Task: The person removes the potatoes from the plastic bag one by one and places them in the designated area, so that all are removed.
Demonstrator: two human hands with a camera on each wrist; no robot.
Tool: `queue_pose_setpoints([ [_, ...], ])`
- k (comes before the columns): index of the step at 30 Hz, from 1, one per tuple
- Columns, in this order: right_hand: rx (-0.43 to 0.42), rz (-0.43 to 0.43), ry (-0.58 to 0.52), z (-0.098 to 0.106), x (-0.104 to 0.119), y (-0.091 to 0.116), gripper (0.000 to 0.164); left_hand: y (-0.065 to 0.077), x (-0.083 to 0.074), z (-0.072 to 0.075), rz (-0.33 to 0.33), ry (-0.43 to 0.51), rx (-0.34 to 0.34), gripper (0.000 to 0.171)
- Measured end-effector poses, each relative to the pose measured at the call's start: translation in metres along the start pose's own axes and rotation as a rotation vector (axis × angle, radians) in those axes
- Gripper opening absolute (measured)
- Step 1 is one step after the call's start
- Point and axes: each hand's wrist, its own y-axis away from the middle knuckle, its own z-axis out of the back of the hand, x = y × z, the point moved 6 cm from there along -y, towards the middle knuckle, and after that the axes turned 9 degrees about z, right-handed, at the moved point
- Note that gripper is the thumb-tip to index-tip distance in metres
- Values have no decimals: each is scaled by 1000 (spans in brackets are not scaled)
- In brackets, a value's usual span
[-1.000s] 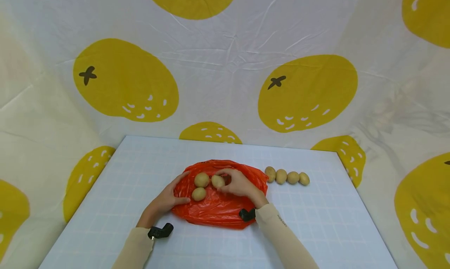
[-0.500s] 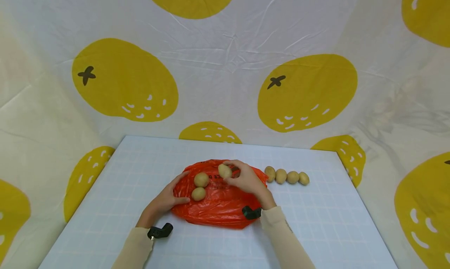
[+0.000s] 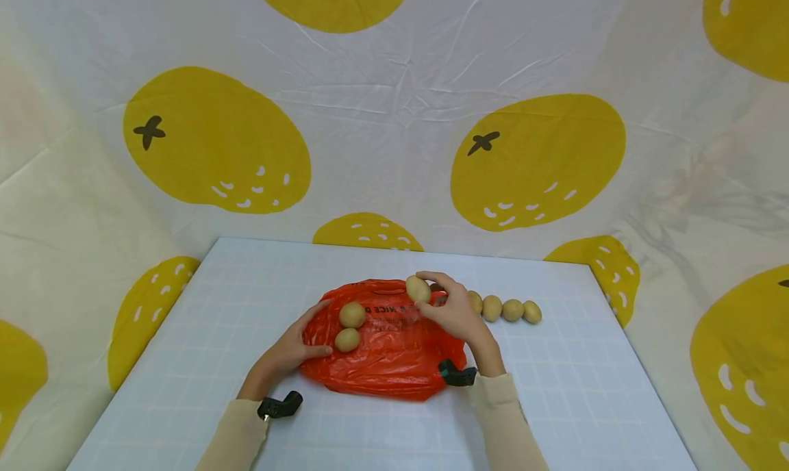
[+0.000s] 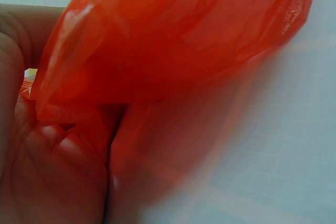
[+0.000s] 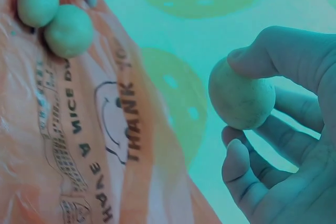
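Observation:
A red plastic bag [image 3: 394, 361] with printed lettering lies spread in the middle of the table. Two potatoes [image 3: 352, 315] sit on its left part, one behind the other and touching. My right hand [image 3: 455, 312] pinches another potato [image 5: 241, 94] between thumb and fingers above the bag's back right edge; in the right wrist view this potato is apart from the bag. At the bag's left edge, my left hand [image 3: 288, 349] holds the plastic, thumb toward the front. The left wrist view has red film [image 4: 173, 30] lying between thumb and palm, hiding some fingers.
To the right of the bag, a row of several potatoes [image 3: 512, 311] lies on the pale checked table [image 3: 573, 389], its left end partly behind my right hand. A white cloth [image 3: 382, 149] with yellow fruit prints rises behind the table's far edge.
My right hand has lifted the potato away from the two others and carried it right and back over the bag, uncovering the printed lettering. My left hand has stayed in place.

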Motion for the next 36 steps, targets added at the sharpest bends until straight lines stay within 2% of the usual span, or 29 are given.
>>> queue_pose_setpoints([
  [9, -118, 67, 21, 28, -6, 9, 52, -2, 3, 1, 17, -11, -15, 99],
  [22, -217, -71, 43, 66, -34, 32, 54, 0, 2, 0, 13, -8, -6, 98],
  [27, -251, -80, 60, 79, -45, 41, 55, 1, 2, 0, 22, -5, -10, 98],
  [36, -287, -173, 150, 102, -78, 62, 53, -2, 4, 0, 14, -2, -11, 96],
])
